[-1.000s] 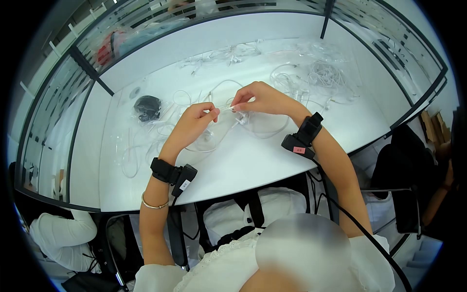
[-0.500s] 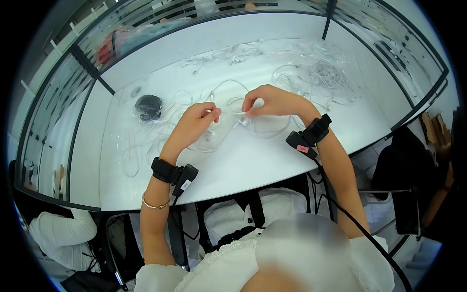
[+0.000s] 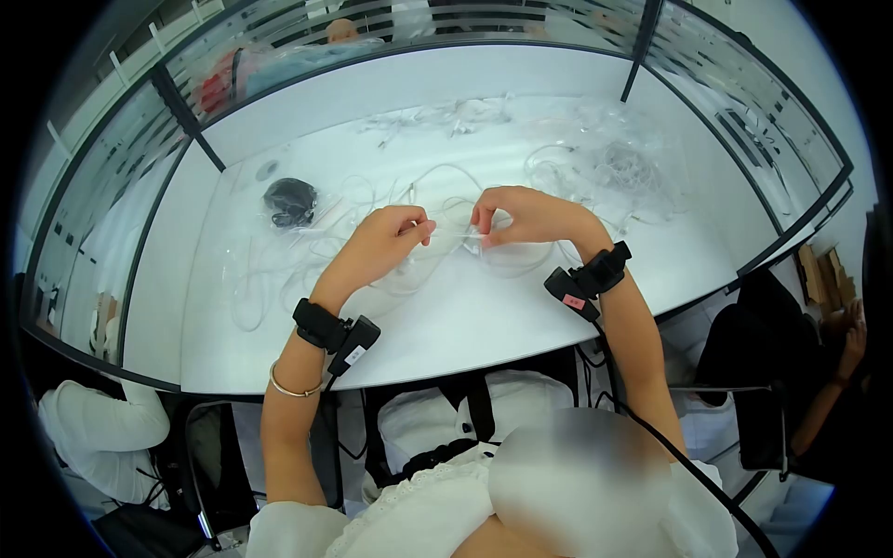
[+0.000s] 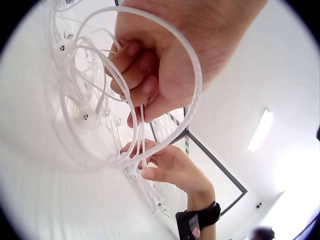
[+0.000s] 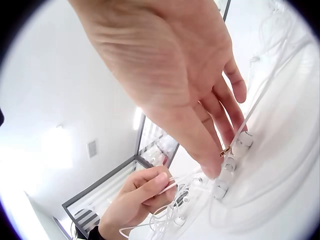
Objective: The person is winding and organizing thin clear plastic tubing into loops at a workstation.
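Observation:
In the head view my left hand [image 3: 381,242] and right hand [image 3: 530,216] face each other low over the white desk, a thin white strand stretched between them. My left hand [image 4: 165,60] grips white earphone cables [image 4: 142,132] in its curled fingers, and a wide cable loop [image 4: 196,65] hangs in front of it. Thumb and fingertips of my right hand [image 5: 180,85] pinch the cable, with a small gold-coloured piece [image 5: 226,151] beside the thumb tip. White earbuds [image 5: 220,189] lie right below those fingertips; others [image 4: 87,117] lie near my left hand.
A dark bundle in clear plastic [image 3: 290,202] sits at the left. Coiled white cables in clear bags [image 3: 633,167] lie at the back right, more cables [image 3: 456,116] along the rear panel. Low partitions [image 3: 428,79] surround the desk [image 3: 437,344]. People sit on both sides.
My right hand has drawn away to the right from my left hand, widening the gap along the white strand. The left hand stays nearly in place. The head view has tilted slightly.

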{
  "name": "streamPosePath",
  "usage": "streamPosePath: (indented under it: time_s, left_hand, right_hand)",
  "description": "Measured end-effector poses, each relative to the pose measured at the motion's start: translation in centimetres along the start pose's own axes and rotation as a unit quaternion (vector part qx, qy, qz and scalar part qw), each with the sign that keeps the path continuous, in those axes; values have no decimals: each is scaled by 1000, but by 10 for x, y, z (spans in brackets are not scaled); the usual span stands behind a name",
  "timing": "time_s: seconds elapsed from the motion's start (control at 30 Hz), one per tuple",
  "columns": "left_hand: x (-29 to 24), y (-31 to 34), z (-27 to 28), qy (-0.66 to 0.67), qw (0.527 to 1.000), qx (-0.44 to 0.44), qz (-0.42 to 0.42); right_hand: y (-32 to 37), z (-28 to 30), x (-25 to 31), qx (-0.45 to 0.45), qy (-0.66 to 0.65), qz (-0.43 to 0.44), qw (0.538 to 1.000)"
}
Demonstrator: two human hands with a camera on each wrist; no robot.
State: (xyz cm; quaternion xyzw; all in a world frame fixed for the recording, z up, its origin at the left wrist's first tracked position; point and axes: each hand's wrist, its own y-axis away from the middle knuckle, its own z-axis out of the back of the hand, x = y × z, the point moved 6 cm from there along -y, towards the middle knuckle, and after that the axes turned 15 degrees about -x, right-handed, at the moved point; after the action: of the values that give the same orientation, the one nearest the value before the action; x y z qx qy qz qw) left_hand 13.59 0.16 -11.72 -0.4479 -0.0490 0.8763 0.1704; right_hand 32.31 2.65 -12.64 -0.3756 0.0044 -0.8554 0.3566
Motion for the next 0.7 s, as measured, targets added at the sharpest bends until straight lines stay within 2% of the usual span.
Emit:
streamPosePath:
  time_s: [0.13,0.23,0.37,0.4,0.5,0.53,0.63,0.7]
  left_hand:
    - [-1,1,0,-13,1000,12,10]
    - [-8,2,1,-8,1000,9,-6]
    - [-16,3,0,-4,1000,-1,-29]
    - [-18,3,-1,22,999,-16,-43]
    - [-22,3,2,54,993,-68,-85]
    - [-24,3,4,24,995,-69,-70]
    - [-34,8,1,22,992,-84,-89]
    - [-40,9,-2,1,988,-100,-115]
  right_hand:
    - [2,1,11,13,47,-5,999]
    - [-2,10,23,-73,11,-54,996]
    - [-13,-7,32,-97,-152,-77,981]
    - [-20,-14,38,-97,-186,-43,977]
    - [-22,-23,49,-55,-267,-107,956]
    - [-25,-27,39,-73,-256,-151,952]
    - [-26,-24,44,-120,-202,-179,955]
    - [-24,-19,47,-155,-153,-167,962]
